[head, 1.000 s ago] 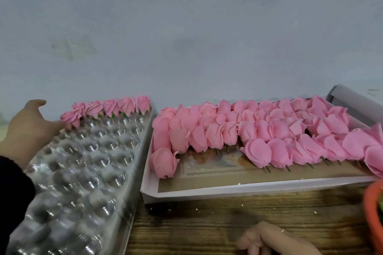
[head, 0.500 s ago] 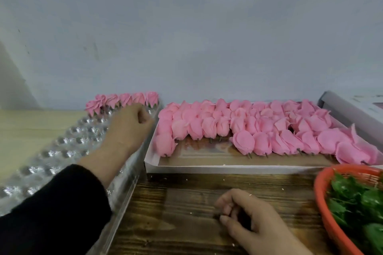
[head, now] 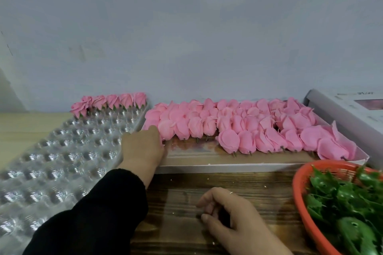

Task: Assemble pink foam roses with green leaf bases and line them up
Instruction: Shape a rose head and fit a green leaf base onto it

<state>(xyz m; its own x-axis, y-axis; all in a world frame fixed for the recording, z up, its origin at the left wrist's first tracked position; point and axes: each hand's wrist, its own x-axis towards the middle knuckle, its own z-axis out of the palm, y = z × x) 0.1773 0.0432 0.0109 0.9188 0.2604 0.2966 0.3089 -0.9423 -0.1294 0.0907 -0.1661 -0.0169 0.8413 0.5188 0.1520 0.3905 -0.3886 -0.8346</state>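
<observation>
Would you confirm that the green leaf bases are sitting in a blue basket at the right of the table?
Not quite: the head view shows the basket is orange-red, not blue. The green leaf bases do sit in it at the right of the table.

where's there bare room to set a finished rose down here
Free: every dimple of the clear plastic tray in front of its far row of finished roses, and the wood between left hand and right hand. Crowded: the rose box and leaf basket.

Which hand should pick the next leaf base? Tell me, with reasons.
Right hand: it rests on the table beside the orange basket of green leaves, apparently holding nothing. The left hand is across at the box of roses.
</observation>
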